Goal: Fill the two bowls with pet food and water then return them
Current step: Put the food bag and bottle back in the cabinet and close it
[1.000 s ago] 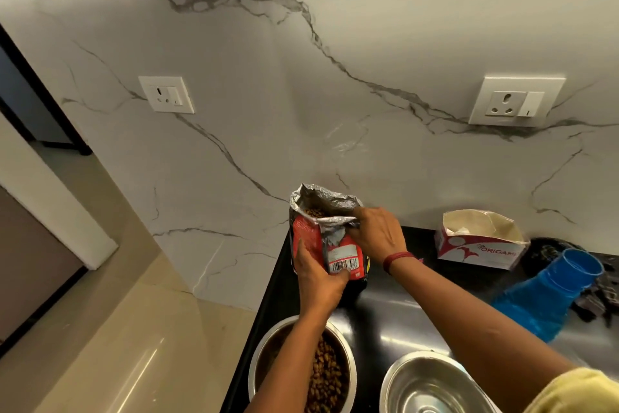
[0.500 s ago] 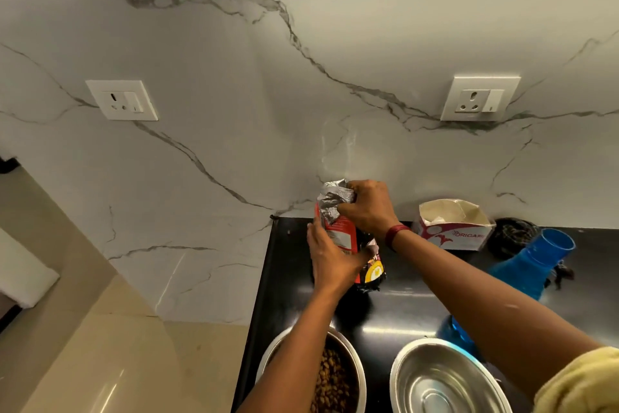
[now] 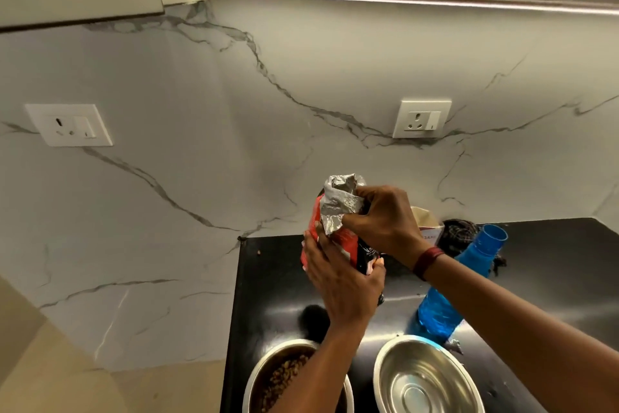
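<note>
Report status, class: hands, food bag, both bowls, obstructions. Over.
Left hand grips food bag; right hand pinches its foil top. Left bowl holds kibble; right bowl empty. Blue bottle beside, nothing blocking.

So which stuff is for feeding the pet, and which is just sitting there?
For the job: red foil food bag, round steel bowl of brown kibble, empty round steel bowl, blue plastic bottle.
Just lying about: white cardboard box, dark checked cloth.
</note>
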